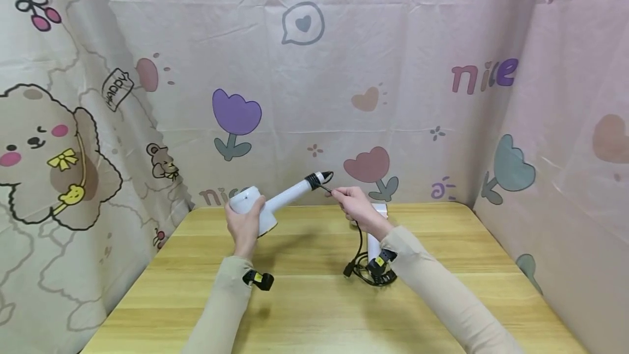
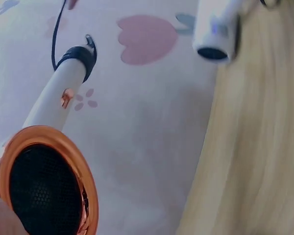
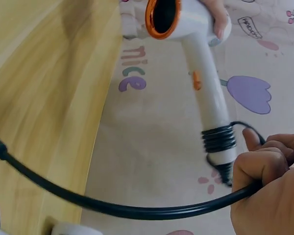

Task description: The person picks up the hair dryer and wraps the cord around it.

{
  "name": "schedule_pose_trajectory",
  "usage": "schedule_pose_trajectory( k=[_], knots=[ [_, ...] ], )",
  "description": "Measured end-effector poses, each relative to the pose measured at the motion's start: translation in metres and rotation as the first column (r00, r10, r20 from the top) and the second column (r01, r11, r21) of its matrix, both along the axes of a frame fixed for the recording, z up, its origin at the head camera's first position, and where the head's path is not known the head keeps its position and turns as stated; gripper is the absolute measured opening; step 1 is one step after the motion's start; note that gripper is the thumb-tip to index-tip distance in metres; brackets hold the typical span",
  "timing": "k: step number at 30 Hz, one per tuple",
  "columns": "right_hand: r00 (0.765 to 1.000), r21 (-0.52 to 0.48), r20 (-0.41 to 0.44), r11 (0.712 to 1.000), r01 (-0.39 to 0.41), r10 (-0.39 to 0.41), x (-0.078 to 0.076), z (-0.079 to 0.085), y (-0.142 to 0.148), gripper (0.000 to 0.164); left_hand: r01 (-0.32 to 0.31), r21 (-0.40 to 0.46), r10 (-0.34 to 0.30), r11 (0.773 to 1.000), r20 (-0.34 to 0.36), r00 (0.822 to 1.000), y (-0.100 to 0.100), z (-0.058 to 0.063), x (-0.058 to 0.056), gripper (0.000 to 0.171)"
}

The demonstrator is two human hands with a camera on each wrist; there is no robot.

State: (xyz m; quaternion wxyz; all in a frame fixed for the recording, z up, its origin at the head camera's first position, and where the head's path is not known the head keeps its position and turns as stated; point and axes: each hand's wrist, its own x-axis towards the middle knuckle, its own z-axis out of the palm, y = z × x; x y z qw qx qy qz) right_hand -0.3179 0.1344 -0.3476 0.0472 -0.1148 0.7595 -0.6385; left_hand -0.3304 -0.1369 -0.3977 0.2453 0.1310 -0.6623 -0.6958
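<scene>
Head looks forward — closer wrist views share the hairdryer [image 1: 284,199].

Both forearms [image 1: 222,302] are stretched forward and angled inward. The left hand [image 1: 244,224] is raised and spread in a grip; the right hand [image 1: 361,207], also raised, is curled in a pinch.

Printed cloth [image 1: 314,81] around a wooden tabletop [image 1: 314,316]

Seen from the head, pale creased cloth hangs behind and on both sides. A speech bubble [image 1: 303,23] sits at twelve o'clock, a purple tulip [image 1: 237,113] at ten, a cartoon animal [image 1: 36,141] at nine, a blue-green tulip [image 1: 512,165] at three. Soft shadows cross the tabletop at six.
</scene>
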Motion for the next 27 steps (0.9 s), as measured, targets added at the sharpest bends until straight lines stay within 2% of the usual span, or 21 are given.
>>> schedule_pose_trajectory(
  k=[2,4,8,11,13,15,17,19,24,27],
  knots=[
    [1.000,0.031,-0.026,1.000,0.006,-0.005,0.000,0.001,0.000,0.034,0.026,0.138,-0.027,0.990,0.009,1.000,0.001,-0.003,-0.001,0.089],
    [1.000,0.033,-0.030,0.999,0.011,-0.010,0.000,0.001,0.001,0.035,0.052,0.256,-0.059,0.965,0.018,0.998,0.001,-0.006,-0.001,0.088],
    [1.000,0.044,-0.018,0.999,0.002,-0.001,0.005,0.010,0.005,0.035,0.088,0.444,-0.129,0.892,0.064,0.990,0.002,-0.013,-0.002,0.085],
    [1.000,0.072,-0.024,0.997,-0.003,0.004,0.003,0.009,0.009,0.035,0.109,0.541,-0.190,0.834,0.095,0.977,0.002,-0.015,-0.002,0.083],
    [1.000,0.090,-0.014,0.996,-0.010,0.011,0.000,0.008,0.013,0.033,0.132,0.587,-0.235,0.799,0.102,0.967,0.002,-0.015,-0.001,0.083],
    [1.000,0.091,-0.003,0.996,-0.021,0.022,-0.009,0.000,0.020,0.034,0.168,0.610,-0.281,0.775,0.094,0.955,0.004,-0.014,-0.001,0.082],
    [0.999,0.095,0.023,0.995,-0.039,0.037,-0.014,0.001,0.027,0.034,0.206,0.633,-0.327,0.746,0.079,0.942,0.006,-0.013,-0.001,0.079],
    [0.998,0.102,0.048,0.993,-0.054,0.050,-0.018,0.001,0.035,0.034,0.258,0.662,-0.381,0.704,0.045,0.923,0.007,-0.012,-0.001,0.077],
    [0.993,0.192,0.106,0.979,-0.070,0.050,-0.027,0.000,0.049,0.033,0.379,0.687,-0.510,0.620,-0.013,0.860,0.012,-0.011,0.001,0.072],
    [0.994,0.265,0.107,0.964,-0.016,-0.013,-0.032,-0.002,0.054,0.033,0.422,0.682,-0.558,0.598,-0.024,0.830,0.015,-0.012,0.003,0.070]
  ],
)
